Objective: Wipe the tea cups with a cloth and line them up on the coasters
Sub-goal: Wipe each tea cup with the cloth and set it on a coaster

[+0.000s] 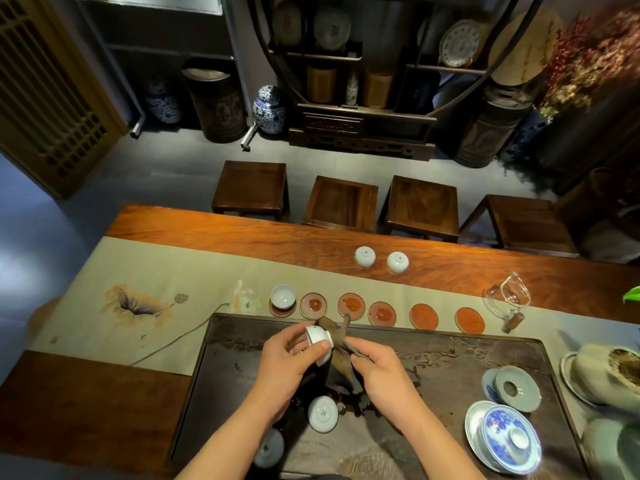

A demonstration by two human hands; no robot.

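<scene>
My left hand (284, 358) holds a small white tea cup (320, 341) tilted on its side above the dark tea tray (467, 344). My right hand (377, 368) grips a brown cloth (337, 336) pressed against that cup. A row of several round red coasters (349, 305) lies on the beige runner just beyond the tray; only the leftmost bears an upright cup (283, 296). Two cups (364, 256) (397, 262) stand upside down on the bare wood further back. Another upturned cup (322, 414) sits on the tray near my wrists, and one (269, 449) is partly hidden under my left forearm.
A blue-and-white lidded gaiwan (509, 438) and a saucer (517, 389) sit on the tray's right side. A glass pitcher (509, 296) stands at the right on the runner. A small figurine (244, 299) is left of the coasters. Wooden stools (341, 202) line the table's far side.
</scene>
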